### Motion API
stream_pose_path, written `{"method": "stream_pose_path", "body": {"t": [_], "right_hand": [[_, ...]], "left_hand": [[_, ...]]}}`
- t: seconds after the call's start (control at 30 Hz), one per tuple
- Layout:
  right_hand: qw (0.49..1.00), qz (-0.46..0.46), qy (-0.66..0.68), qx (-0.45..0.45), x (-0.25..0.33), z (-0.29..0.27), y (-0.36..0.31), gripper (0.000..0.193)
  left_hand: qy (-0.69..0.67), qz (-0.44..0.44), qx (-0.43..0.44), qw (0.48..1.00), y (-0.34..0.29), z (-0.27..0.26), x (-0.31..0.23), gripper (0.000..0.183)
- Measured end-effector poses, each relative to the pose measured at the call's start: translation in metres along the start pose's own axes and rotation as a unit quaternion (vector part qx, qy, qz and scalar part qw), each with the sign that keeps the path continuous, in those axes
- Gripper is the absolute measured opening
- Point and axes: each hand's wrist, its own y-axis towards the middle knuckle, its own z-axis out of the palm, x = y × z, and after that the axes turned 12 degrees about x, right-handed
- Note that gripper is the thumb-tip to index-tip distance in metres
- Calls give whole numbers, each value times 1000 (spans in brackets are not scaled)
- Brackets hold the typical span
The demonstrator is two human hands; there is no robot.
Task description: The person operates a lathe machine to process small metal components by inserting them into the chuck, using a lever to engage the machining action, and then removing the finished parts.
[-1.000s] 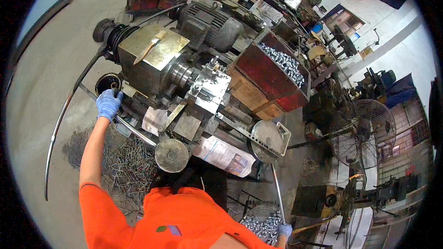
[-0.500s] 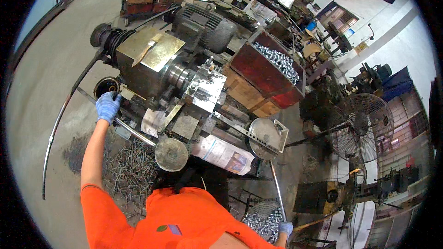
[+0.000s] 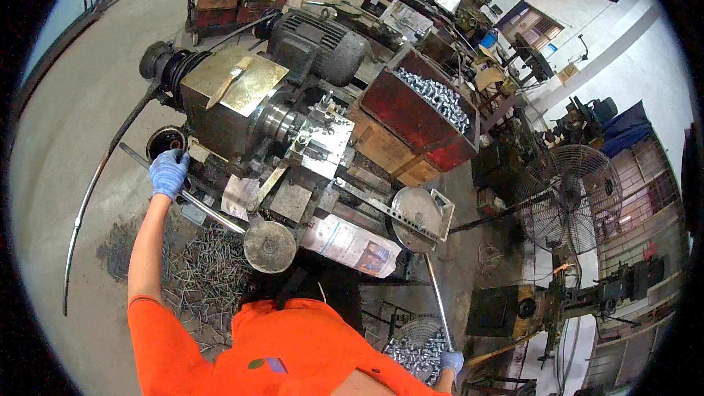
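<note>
My left hand (image 3: pixel 169 174), in a light-blue glove, is at the rim of a round dark pot (image 3: pixel 167 141) beside the greasy lathe-like machine. Its fingers look drawn together, and what they hold, if anything, is hidden. Below the palm passes a shiny metal bar (image 3: pixel 214 213), leading to a round metal disc (image 3: pixel 270 246). At lower right my right hand (image 3: pixel 451 361), gloved too, is closed around the low end of a long metal lever (image 3: pixel 438 293). That lever slopes down from a larger disc (image 3: pixel 418 214). Between the discs, a bright metal block (image 3: pixel 328 143) sits beside the spindle (image 3: pixel 279 120).
A red bin (image 3: pixel 411 128) of small metal parts stands behind the machine. Near my right hand is a basket (image 3: pixel 418 330) of similar parts. Metal scraps (image 3: pixel 209 264) are heaped on the floor by my left arm. A caged fan (image 3: pixel 570 198) stands at right.
The whole view has shifted slightly. Both hands keep nearly the same places, the left at the pot and the right on the lever.
</note>
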Motion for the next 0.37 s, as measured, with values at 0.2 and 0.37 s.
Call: {"method": "stream_pose_path", "body": {"t": [0.2,0.37], "right_hand": [[1000,6,-12,6,-7,6,5,37],[1000,-1,25,-1,-14,13,6,36]], "left_hand": [[0,2,6,1000,-2,-7,-7,29],[23,7,-14,1000,-2,-4,-3,28]]}}
